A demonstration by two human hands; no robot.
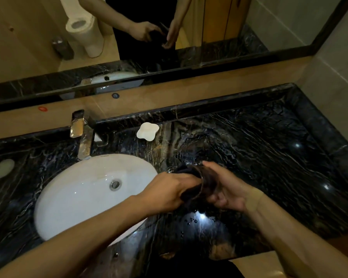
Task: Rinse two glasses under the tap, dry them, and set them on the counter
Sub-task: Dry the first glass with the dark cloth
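— What am I holding here?
— My right hand (227, 194) cups a clear glass (206, 182), fingers curled round it; my left hand (169, 190) grips a dark cloth (189, 194) pushed into its mouth.
— And the setting?
— Black marble counter (249, 141), white basin (84, 193), chrome tap (78, 129), a white dish (147, 131), and a mirror (149, 33) behind. The glass sits tilted above the counter, just right of the basin.
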